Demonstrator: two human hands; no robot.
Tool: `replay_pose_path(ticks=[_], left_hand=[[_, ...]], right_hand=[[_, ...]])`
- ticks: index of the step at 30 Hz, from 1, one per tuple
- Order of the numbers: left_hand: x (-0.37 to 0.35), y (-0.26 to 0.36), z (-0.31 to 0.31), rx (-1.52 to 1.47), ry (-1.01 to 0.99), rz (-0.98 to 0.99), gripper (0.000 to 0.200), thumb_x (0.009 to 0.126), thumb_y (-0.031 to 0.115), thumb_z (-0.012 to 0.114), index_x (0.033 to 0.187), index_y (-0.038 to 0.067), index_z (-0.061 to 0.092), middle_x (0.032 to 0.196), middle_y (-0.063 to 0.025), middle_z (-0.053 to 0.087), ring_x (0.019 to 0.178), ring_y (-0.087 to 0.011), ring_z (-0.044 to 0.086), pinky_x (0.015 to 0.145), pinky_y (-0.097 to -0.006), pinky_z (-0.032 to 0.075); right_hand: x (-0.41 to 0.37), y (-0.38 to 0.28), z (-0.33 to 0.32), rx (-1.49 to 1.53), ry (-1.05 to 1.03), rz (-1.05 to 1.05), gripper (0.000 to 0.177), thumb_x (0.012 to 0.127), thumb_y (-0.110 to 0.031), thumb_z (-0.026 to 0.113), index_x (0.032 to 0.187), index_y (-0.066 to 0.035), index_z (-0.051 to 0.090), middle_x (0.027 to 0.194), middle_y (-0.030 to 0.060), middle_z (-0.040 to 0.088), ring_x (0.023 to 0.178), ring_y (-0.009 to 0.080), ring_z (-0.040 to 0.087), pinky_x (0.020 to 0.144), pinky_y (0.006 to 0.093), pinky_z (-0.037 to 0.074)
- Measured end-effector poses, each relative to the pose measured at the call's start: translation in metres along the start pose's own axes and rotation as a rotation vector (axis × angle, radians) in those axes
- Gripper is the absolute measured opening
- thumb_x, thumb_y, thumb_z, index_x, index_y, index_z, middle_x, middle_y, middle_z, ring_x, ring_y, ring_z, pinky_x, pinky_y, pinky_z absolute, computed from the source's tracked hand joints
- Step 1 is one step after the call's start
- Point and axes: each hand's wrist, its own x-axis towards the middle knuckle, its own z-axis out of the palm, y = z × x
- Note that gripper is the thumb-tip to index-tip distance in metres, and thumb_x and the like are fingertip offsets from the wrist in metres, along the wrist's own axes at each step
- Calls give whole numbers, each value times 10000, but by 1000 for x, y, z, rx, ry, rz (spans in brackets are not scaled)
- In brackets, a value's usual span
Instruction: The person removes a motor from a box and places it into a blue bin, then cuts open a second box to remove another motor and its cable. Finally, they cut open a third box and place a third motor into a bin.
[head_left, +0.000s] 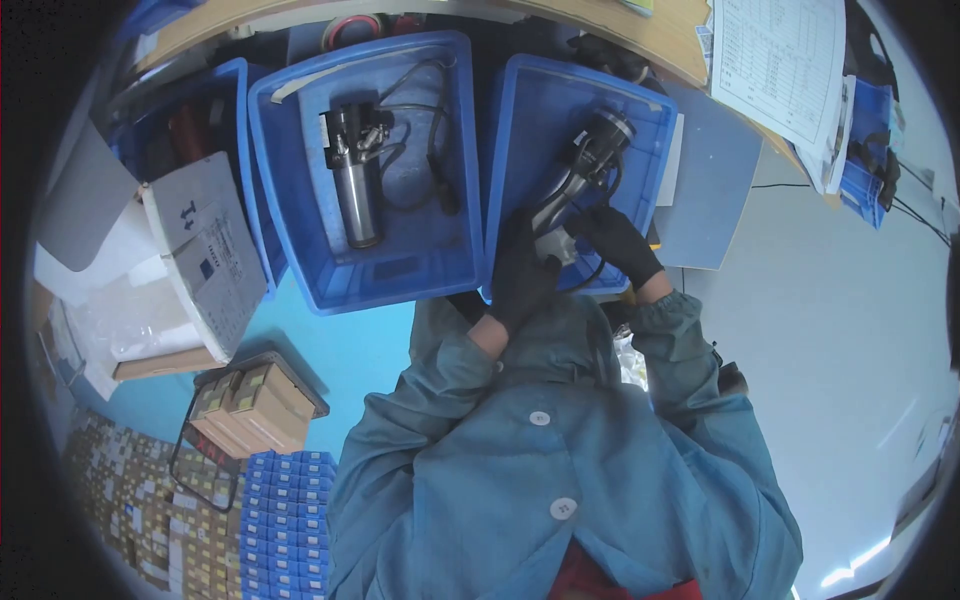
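Both my hands wear black gloves and reach into the near end of the right blue bin (664,135). Inside it lies a dark metal cylinder device (605,135) with a black cable, slanting from upper right to lower left. My left hand (525,265) is closed at the cylinder's lower end, its fingers on a pale grey crumpled piece (557,246). From the right, my right hand (618,242) comes in with fingers bent beside that piece and the cable. I cannot tell what the right fingertips hold. Cable loops curve below and between the hands.
The left blue bin (262,130) holds a similar cylinder device (357,195) with its cable. Further left stands an open white carton (205,245). Brown boxes (265,410) and stacked blue boxes (285,520) are lower left. Papers (780,60) hang over the wooden shelf edge (675,40).
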Motion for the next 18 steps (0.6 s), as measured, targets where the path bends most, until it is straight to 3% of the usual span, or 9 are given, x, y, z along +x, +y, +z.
replay_pose_path(ticks=[3, 6, 7, 9, 10, 11, 12, 15, 18], left_hand=[[0, 9, -5, -111, 2, -73, 687, 834, 72, 526, 1484, 44, 304, 1458, -202, 417, 1339, -376, 421, 1127, -465, 365], [-1, 22, -14, -177, 10, -116, 587, 891, 252, 420, 1440, 51, 374, 1392, -203, 481, 1273, -375, 477, 1087, -462, 385], [-1, 21, -13, -187, 19, -91, 575, 923, 254, 446, 1463, 77, 361, 1430, -180, 454, 1308, -358, 446, 1113, -457, 352], [-1, 19, -11, -200, 30, -55, 563, 972, 258, 484, 1497, 116, 340, 1489, -146, 414, 1361, -331, 400, 1154, -449, 302], [-2, 16, -8, -172, 55, -24, 558, 949, 212, 507, 1471, 86, 361, 1437, -171, 448, 1317, -352, 437, 1130, -455, 336], [-3, 14, -5, -144, 81, 8, 552, 926, 167, 531, 1445, 55, 381, 1386, -196, 482, 1272, -372, 475, 1107, -461, 369], [-5, 9, -1, -131, 93, 24, 550, 914, 144, 542, 1433, 40, 391, 1360, -208, 499, 1250, -382, 494, 1095, -464, 386], [-15, -4, 10, 151, 214, 215, 660, 939, 226, 603, 1490, 40, 292, 1463, -215, 421, 1344, -400, 433, 1139, -473, 356], [-24, 1, 8, 225, 126, 205, 852, 837, 138, 662, 1517, -17, 173, 1546, -257, 254, 1433, -421, 259, 1188, -498, 248]], right_hand=[[-1, -42, -9, 195, 58, 320, 363, 905, -415, 552, 777, -79, 603, 739, 98, 560, 685, 219, 515, 647, 389, 377], [4, -38, -6, 210, 93, 203, 401, 979, -437, 473, 1081, -86, 637, 1046, 172, 678, 913, 320, 632, 809, 424, 458], [4, -34, -4, 115, 106, 74, 278, 971, -291, 512, 1166, -120, 610, 1118, 175, 660, 967, 329, 638, 829, 408, 489], [3, -31, 1, -25, 126, -116, 350, 958, -73, 571, 1294, -171, 568, 1227, 179, 635, 1047, 343, 647, 859, 385, 536], [-2, -38, 0, 127, 138, -14, 320, 970, -243, 519, 1262, -138, 597, 1204, 178, 647, 1038, 338, 639, 864, 398, 497], [-6, -46, -1, 278, 150, 88, 427, 981, -414, 468, 1230, -105, 626, 1180, 176, 660, 1028, 334, 632, 870, 412, 457], [-9, -45, 0, 354, 156, 140, 509, 987, -499, 442, 1214, -89, 640, 1169, 175, 666, 1023, 331, 629, 872, 419, 437], [-14, -24, 14, 270, 297, 53, 314, 992, -341, 526, 1075, -76, 674, 1019, 191, 694, 888, 303, 655, 772, 406, 455], [-23, -24, 18, 374, 339, 107, 317, 949, -326, 542, 1132, -123, 702, 1123, 70, 702, 981, 221, 629, 842, 354, 444]])
